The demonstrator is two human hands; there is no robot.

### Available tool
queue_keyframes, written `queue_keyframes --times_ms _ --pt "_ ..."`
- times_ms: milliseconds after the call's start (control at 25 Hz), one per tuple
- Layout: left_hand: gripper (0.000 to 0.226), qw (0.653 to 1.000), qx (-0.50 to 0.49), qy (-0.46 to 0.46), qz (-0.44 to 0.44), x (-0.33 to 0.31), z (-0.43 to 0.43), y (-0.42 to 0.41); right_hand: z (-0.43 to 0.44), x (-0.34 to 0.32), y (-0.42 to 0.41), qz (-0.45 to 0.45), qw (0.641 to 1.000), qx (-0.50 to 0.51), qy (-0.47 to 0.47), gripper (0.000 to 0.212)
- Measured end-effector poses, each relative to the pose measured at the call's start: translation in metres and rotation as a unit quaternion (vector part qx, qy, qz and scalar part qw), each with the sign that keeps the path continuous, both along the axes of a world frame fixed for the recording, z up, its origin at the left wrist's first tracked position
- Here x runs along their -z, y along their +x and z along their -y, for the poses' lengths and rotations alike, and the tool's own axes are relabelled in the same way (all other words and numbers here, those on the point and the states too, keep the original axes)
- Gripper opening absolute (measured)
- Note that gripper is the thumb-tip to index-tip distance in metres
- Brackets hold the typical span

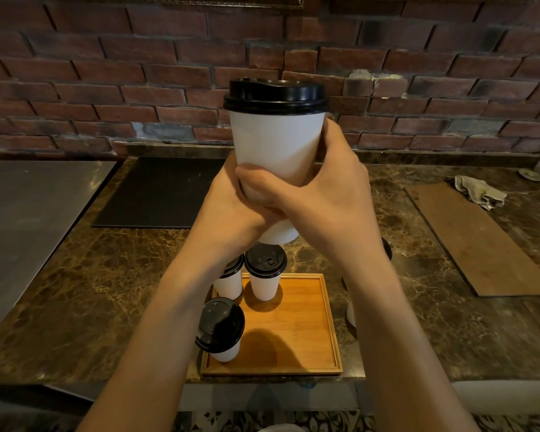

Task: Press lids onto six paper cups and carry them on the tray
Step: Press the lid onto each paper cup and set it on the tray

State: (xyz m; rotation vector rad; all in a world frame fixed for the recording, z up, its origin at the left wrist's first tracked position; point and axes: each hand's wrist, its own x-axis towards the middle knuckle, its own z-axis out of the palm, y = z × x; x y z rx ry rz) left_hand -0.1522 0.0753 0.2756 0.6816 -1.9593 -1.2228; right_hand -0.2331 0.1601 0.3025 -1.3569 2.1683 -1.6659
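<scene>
Head view. A white paper cup (276, 141) is held upright in the air, above the counter and in front of the brick wall (106, 73). A black lid (276, 95) sits level on its rim, seated all the way round as far as the near side shows.

Left hand (228, 213): fingers curled round the lower part of the cup from the left. Right hand (328, 194): wrapped round the same cup from the right, with the thumb lying across the front of the cup wall. The two hands overlap under the cup's lower half, and only the cup's base edge shows below them.

Below the hands, a wooden tray (296, 325) rests on the marble counter (106, 291).
- Front-left cup (222, 328): lidded, standing in the tray's near-left corner.
- Rear-centre cup (265, 275): lidded, standing at the tray's far edge.
- Rear-left cup (231, 279): lidded, just beside the rear-centre cup and half hidden by the left forearm. It may stand on the tray or just off its left edge; the forearm blocks the base.

Past the right forearm, a black lid edge (387, 248) and a strip of white cup wall (351, 313) show, off the tray.

Elsewhere on the counter: a black mat (159, 191) at far left-centre, a wooden board (480, 238) at right, and a crumpled cloth (477, 191) at the board's far end.
</scene>
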Motion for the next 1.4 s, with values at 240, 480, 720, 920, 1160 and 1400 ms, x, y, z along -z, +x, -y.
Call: queue_keyframes --times_ms 240,480,720,920,1160,1400 --pt "0.061 0.998 0.048 0.021 -0.024 -0.004 0.002 0.006 -0.001 -0.005 -0.007 0.001 0.999 -0.049 -0.017 0.090" --pt "0.061 0.994 0.094 0.047 -0.036 -0.006 0.006 0.016 -0.005 -0.005 -0.016 0.049 0.990 -0.125 -0.042 0.079" --pt "0.063 0.980 0.178 0.087 -0.024 -0.008 0.007 0.020 -0.008 -0.002 -0.026 0.116 0.969 -0.212 -0.051 0.062" --pt "0.060 0.966 0.233 0.106 -0.029 -0.006 0.008 0.025 -0.010 0.000 -0.032 0.145 0.954 -0.262 -0.029 0.064" --pt "0.071 0.963 0.244 0.109 -0.020 -0.003 0.009 0.026 -0.013 0.000 -0.032 0.143 0.951 -0.273 -0.011 0.063" --pt "0.067 0.967 0.228 0.106 -0.034 -0.004 0.007 0.024 -0.011 -0.003 -0.029 0.120 0.961 -0.249 0.004 0.060"
